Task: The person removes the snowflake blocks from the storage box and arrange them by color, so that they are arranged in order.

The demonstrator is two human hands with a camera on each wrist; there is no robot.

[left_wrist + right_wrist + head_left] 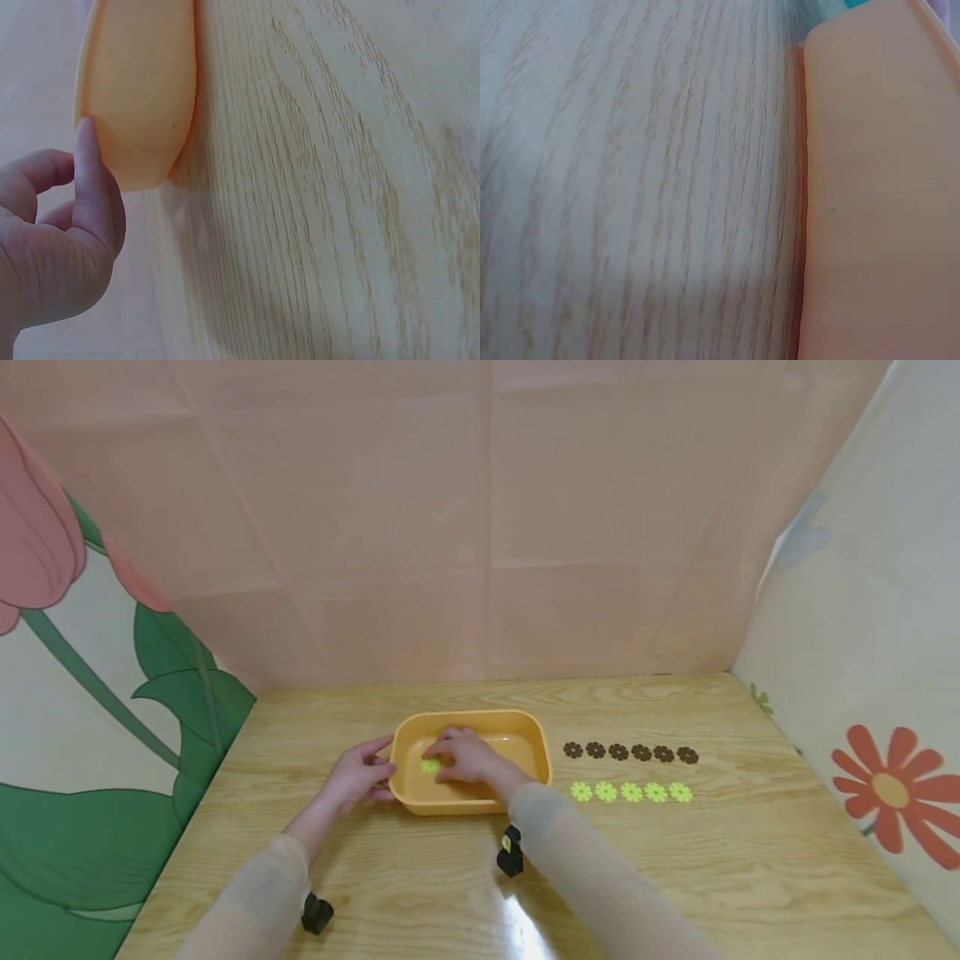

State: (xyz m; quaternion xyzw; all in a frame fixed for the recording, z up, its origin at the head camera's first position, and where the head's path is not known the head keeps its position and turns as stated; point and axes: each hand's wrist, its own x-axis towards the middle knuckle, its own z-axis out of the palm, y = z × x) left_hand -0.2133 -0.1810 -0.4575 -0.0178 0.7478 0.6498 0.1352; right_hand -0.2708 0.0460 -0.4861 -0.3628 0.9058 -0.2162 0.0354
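At the left end of a yellow-orange plastic basin (pixel 525 720), my left hand (pixel 362 774) holds the rim between thumb and fingers. The left wrist view shows the fingers of that hand (pixel 67 217) against the basin's end wall (pixel 139 90). My right hand (pixel 468 756) reaches down inside the basin, with thumb and index finger spread on either side of a yellow-green flower-shaped piece (pixel 431 766). The right wrist view shows only the basin's outer side (pixel 877 187) and the wood; the right hand is out of that frame.
Right of the basin, several dark brown flower-shaped pieces (pixel 618 752) form a row on the wooden table (pixel 750 860). Nearer me runs a row of several yellow-green flower pieces (pixel 632 792). A pink-beige sheet (pixel 480 527) rises behind the table, with flower-printed panels at both sides.
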